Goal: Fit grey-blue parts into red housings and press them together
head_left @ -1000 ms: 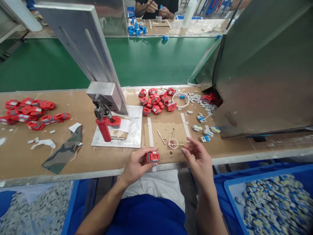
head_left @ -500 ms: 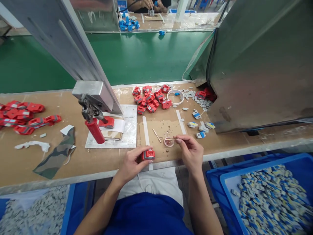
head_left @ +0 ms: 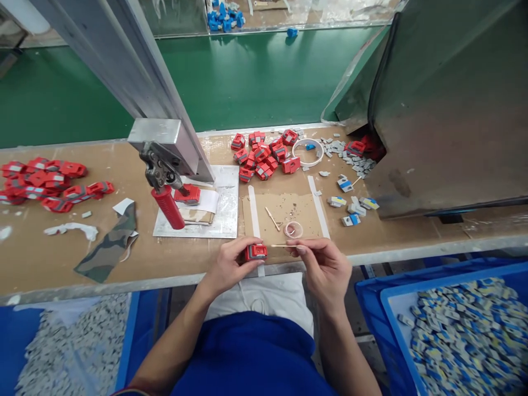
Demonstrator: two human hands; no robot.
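Observation:
My left hand (head_left: 229,265) is closed round the left side of a red toy car body (head_left: 256,252) at the table's front edge. Between the thumb and fingers of my right hand (head_left: 325,268) is a thin wooden stick (head_left: 282,246), its tip pointing left, a short way from the red part. Just behind the stick stands a small clear round cup (head_left: 293,229) on a brown cardboard sheet (head_left: 264,212). Another short stick (head_left: 273,219) lies on that sheet, left of the cup.
A clamp with a red handle (head_left: 168,208) stands on a metal plate (head_left: 226,220) at left. Red parts (head_left: 264,159) are heaped behind the cardboard, beside a tape ring (head_left: 322,154). A metal housing (head_left: 445,126) is at right; blue bins (head_left: 385,302) flank me below.
My right hand has drawn the stick away from the cup and brought it nearer the red part. My left hand still holds that part. The whole view has shifted slightly.

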